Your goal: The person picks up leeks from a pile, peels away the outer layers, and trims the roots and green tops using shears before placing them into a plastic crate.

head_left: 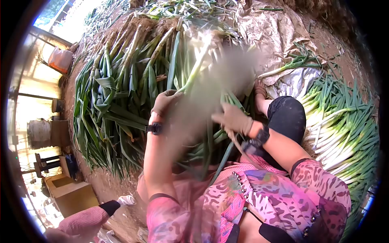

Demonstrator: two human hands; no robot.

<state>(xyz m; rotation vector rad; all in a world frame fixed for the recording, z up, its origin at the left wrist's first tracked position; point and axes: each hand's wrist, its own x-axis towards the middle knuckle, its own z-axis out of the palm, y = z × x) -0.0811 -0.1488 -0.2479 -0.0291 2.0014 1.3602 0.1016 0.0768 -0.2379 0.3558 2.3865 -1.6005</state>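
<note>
My left hand [165, 102], in a tan glove, is closed around the green part of a green onion [198, 65]. The onion's pale shank slants up and away from me. To its right, my gloved right hand [234, 118] has curled fingers beside some green leaves [233, 99]. A brownish strip [240, 148] hangs just below that hand; what its fingers grip is not clear. A large grey smear hides the space between both hands. Under and left of my hands lies a big heap of untrimmed green onions [121, 81] with soil on their roots.
Cleaned green onions with white shanks [330, 143] lie in a pile at my right. Crumpled sheeting [279, 36] covers ground ahead. At left are a cardboard box [71, 192], an orange-and-white container [60, 60] and another person's sleeved arm [87, 220].
</note>
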